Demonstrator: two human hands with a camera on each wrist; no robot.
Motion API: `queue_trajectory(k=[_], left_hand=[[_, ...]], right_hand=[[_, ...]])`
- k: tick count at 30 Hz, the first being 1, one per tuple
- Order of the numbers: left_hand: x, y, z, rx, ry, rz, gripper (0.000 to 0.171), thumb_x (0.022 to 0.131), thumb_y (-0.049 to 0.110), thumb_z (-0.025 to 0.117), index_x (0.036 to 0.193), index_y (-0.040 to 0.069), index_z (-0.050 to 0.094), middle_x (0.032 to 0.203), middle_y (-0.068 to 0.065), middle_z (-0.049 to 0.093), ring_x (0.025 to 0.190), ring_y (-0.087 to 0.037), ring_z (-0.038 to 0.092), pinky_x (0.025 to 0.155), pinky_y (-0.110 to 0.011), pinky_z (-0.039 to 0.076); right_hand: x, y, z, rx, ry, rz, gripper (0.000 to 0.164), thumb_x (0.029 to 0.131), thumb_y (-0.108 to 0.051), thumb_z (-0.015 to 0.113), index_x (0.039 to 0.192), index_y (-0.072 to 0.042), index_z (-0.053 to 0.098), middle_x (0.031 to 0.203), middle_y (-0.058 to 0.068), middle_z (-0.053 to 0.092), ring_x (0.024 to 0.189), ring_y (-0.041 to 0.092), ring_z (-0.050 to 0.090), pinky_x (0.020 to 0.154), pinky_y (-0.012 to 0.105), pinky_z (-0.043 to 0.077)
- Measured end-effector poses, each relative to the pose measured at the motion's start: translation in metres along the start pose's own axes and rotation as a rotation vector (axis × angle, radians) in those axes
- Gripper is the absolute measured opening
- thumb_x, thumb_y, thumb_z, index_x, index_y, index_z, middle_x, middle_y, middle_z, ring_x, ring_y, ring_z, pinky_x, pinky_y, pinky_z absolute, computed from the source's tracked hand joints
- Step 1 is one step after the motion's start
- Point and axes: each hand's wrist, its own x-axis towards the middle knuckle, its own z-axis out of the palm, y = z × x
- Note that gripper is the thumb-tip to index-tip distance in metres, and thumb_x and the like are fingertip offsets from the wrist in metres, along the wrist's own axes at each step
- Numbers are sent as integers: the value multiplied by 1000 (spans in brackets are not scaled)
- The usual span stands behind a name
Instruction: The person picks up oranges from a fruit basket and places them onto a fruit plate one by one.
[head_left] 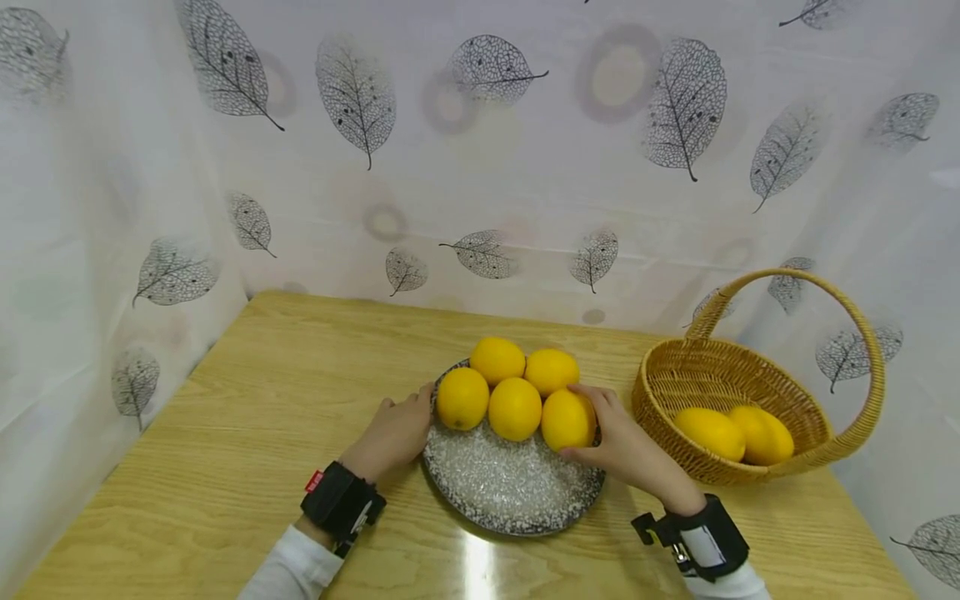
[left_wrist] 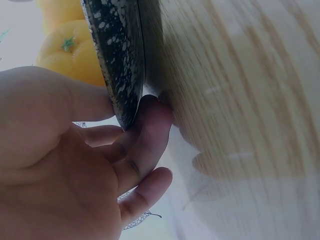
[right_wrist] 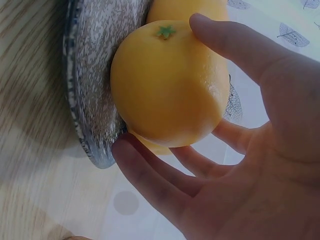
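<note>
A round speckled grey plate (head_left: 517, 487) with a dark rim rests on the table, bearing several yellow-orange oranges (head_left: 514, 409) grouped over its far half. My left hand (head_left: 397, 429) holds the plate's left edge; in the left wrist view the thumb lies on the inner side of the rim (left_wrist: 120, 60) and curled fingers are beneath it. At the plate's right side, my right hand (head_left: 630, 446) grips the nearest right orange (head_left: 567, 419). The right wrist view shows thumb and fingers around that orange (right_wrist: 165, 85), its green star-shaped stem mark visible, close against the plate.
To the right of the plate stands a wicker basket (head_left: 652, 392) with a tall arched handle (head_left: 862, 333), holding more oranges (head_left: 711, 433). The wooden table (head_left: 300, 375) is bordered by a pale curtain (head_left: 510, 183) printed with leaves at the back and sides.
</note>
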Motion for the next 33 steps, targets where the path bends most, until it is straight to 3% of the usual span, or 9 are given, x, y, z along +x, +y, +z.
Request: queue_trajectory(k=[20, 24, 29, 33], left_hand=[[1, -1, 0, 4, 12, -3, 49, 100, 20, 44, 142, -4, 35, 131, -19, 57, 119, -31, 56, 97, -56, 36], [2, -2, 0, -2, 6, -5, 50, 100, 20, 44, 143, -3, 34, 133, -19, 55, 121, -31, 54, 99, -56, 34], [0, -1, -1, 3, 2, -3, 50, 100, 20, 44, 142, -4, 35, 131, -19, 57, 119, -31, 55, 99, -57, 35], [0, 0, -2, -5, -10, -15, 50, 100, 20, 43, 143, -4, 33, 131, -19, 56, 120, -32, 55, 100, -58, 33]], right_hand=[[-2, 2, -2, -5, -18, -1, 87, 78, -42, 75, 146, -15, 29, 141, 21, 33, 117, 38, 50, 89, 53, 47], [-3, 1, -4, 12, -35, 33, 82, 83, -47, 68, 147, -17, 28, 143, 19, 31, 113, 33, 51, 86, 46, 48], [-3, -3, -11, 27, -23, 34, 72, 89, -49, 59, 145, -13, 32, 140, 16, 40, 105, 25, 52, 77, 34, 48], [-1, -4, -19, 11, -11, 33, 68, 91, -47, 57, 144, -11, 34, 138, 17, 44, 107, 28, 55, 76, 35, 50]])
